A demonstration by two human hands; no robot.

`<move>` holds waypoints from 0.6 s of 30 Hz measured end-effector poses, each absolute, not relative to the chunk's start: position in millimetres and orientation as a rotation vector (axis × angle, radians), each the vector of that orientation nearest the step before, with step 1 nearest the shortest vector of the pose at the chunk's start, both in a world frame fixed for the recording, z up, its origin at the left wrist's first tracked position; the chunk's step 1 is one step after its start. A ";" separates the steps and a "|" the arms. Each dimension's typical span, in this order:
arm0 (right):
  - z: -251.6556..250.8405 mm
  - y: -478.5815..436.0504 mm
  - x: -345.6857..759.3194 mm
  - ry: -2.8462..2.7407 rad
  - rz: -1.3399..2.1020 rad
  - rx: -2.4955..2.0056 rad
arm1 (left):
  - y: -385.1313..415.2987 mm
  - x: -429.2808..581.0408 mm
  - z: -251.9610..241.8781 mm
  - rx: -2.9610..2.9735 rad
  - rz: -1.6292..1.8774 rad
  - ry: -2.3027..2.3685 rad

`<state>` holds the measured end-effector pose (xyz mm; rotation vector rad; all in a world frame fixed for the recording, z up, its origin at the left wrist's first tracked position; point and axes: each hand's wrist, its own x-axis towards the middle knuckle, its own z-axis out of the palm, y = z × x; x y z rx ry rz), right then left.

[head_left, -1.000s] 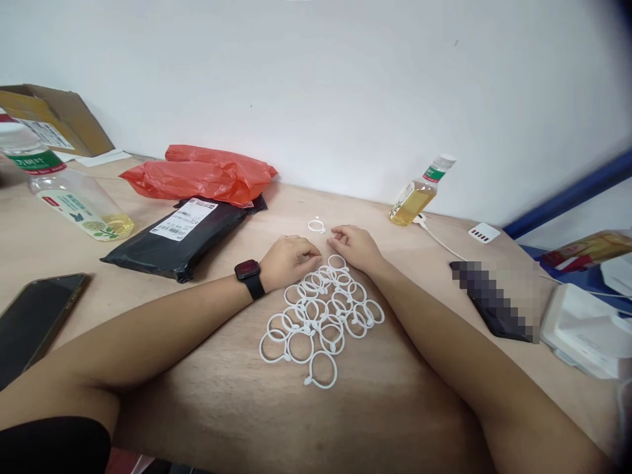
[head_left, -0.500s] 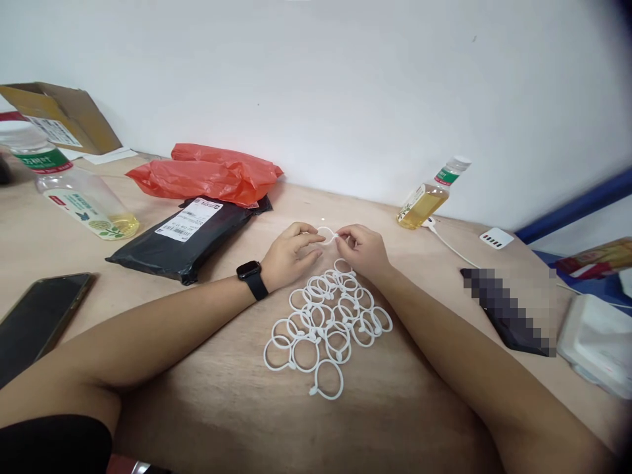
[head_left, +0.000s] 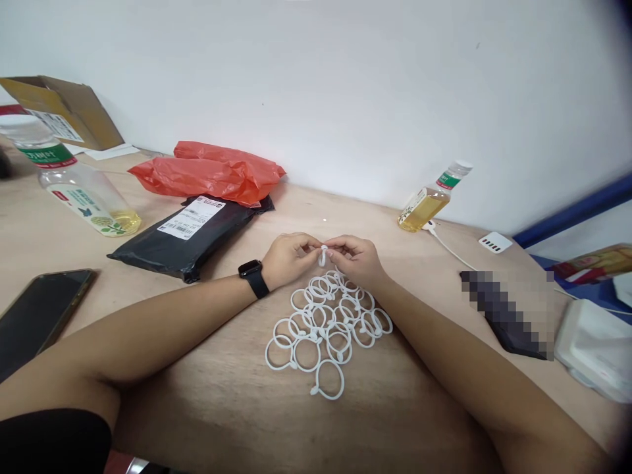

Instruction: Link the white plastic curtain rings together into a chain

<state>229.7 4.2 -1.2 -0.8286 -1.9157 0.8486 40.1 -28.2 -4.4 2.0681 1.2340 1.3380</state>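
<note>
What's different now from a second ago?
The single ring that lay beyond the hands has been taken hold of: the left hand and right hand have closed together on it, drawing it nearer the person and turning it nearly edge-on. The pile of rings, red bag and black parcel look unmoved.

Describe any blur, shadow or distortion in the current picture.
All in the head view: white rings fairly crisp; tabletop shadowed near the bottom edge; left bottle and right bottle leaning outward, probably wide-angle stretching; blocky pixels over much of the dark object at right; upper right corner darkened.
</note>
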 end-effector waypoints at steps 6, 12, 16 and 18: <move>-5.7 8.5 229.0 -1.802 1.060 -0.832 | -26.1 38.6 -5.6 2.114 1.404 1.150; 0.4 8.3 229.4 -1.783 1.163 -0.870 | -26.9 38.1 -3.4 2.162 1.422 1.110; 1.9 7.7 231.1 -1.830 1.159 -0.874 | -26.8 37.7 -3.7 2.188 1.383 1.044; 1.1 7.8 232.0 -1.855 1.156 -0.878 | -26.5 37.8 -4.3 2.193 1.373 1.032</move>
